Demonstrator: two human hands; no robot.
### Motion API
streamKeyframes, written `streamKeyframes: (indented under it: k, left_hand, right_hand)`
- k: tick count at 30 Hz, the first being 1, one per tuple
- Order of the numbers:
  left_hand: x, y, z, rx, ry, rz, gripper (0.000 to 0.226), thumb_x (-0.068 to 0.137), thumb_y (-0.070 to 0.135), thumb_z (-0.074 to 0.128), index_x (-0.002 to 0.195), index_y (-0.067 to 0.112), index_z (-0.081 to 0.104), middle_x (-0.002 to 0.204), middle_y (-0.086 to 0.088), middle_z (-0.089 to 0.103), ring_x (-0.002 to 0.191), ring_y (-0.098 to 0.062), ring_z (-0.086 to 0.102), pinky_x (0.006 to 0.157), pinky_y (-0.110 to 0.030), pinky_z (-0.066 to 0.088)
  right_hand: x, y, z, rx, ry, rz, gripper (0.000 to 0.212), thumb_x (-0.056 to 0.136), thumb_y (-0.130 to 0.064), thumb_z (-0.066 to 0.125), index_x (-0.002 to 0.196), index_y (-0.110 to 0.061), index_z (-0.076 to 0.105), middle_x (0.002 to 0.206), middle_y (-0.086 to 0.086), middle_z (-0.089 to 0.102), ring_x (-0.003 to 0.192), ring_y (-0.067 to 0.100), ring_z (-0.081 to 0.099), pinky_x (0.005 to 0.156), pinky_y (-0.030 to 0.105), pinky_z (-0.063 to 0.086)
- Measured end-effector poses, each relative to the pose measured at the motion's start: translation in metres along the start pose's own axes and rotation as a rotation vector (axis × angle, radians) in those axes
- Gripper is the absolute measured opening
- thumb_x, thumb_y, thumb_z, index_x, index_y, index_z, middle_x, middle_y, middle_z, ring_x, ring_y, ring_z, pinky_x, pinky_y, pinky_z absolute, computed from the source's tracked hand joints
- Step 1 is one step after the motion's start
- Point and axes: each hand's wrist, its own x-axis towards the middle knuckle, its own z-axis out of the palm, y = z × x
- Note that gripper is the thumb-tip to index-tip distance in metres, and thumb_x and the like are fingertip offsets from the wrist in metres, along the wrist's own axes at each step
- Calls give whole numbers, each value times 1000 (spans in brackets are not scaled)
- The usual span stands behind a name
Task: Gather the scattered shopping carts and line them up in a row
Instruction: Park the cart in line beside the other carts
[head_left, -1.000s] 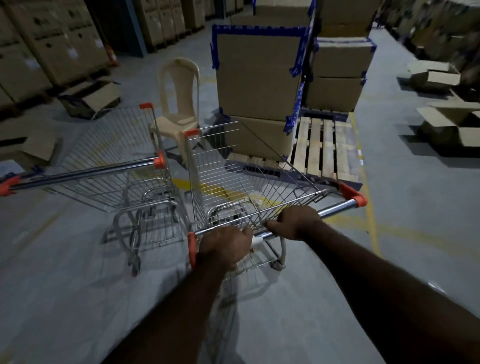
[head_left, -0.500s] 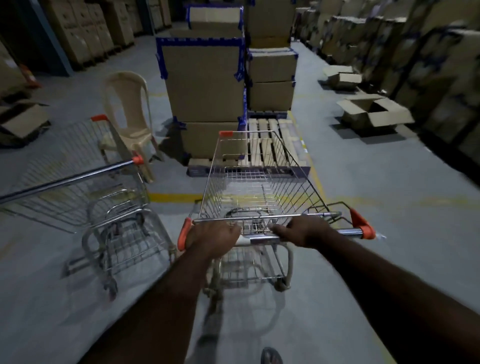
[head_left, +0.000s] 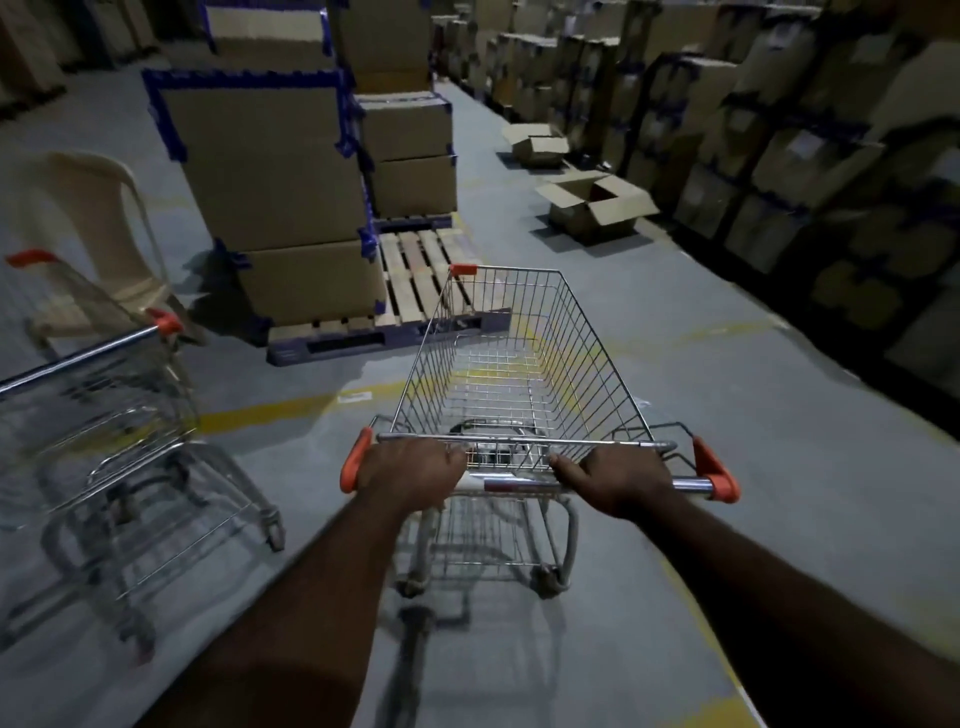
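A chrome wire shopping cart (head_left: 519, 364) with orange handle ends stands straight ahead of me on the grey floor, its basket empty. My left hand (head_left: 410, 475) grips the left part of its handle bar. My right hand (head_left: 618, 480) grips the right part of the same bar. A second chrome shopping cart (head_left: 104, 431) with orange trim stands apart at the left, partly cut off by the frame edge and blurred.
A cream plastic chair (head_left: 88, 234) stands behind the left cart. Stacked cardboard boxes (head_left: 270, 171) sit on a wooden pallet (head_left: 415, 280) ahead left. Open boxes (head_left: 592, 202) lie on the floor ahead right, and tall box stacks (head_left: 779, 130) line the right side. A yellow floor line (head_left: 270, 413) crosses below the pallet.
The cart in my hands has swung to the right, away from the left cart, and now points down the aisle. The second cart and chair have slid toward the left edge of view.
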Motion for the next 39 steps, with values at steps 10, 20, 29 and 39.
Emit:
streamKeyframes:
  k: [10,20,29,39]
  left_hand:
    - [-29,48,13,-5,143,114,40,96,41,26,94,20,60,83,0,61,75,-20,55,82,-41,41]
    - [-81,91,17,162,116,389,29,99,29,38,100,18,64,102,-2,66,98,-24,62,94,-44,44]
    - [-74,117,38,288,87,736,30,98,32,29,88,19,54,92,-4,69,70,-23,55,64,-32,43]
    - [-82,153,48,248,41,1024,44,99,35,24,90,16,64,96,-7,71,87,-27,66,79,-35,49]
  right_hand:
    - [-71,17,18,12,-4,230,89,89,-81,9,83,-21,74,77,3,61,78,22,57,70,31,42]
    - [-169,20,42,69,22,439,91,85,-85,10,71,-14,67,68,2,55,73,24,53,71,32,43]
    - [-236,9,56,111,5,681,93,86,-85,9,75,-15,70,69,3,56,80,26,61,79,33,49]
    - [-296,-28,67,146,-7,958,95,83,-85,3,73,-17,68,78,7,61,89,28,65,81,35,51]
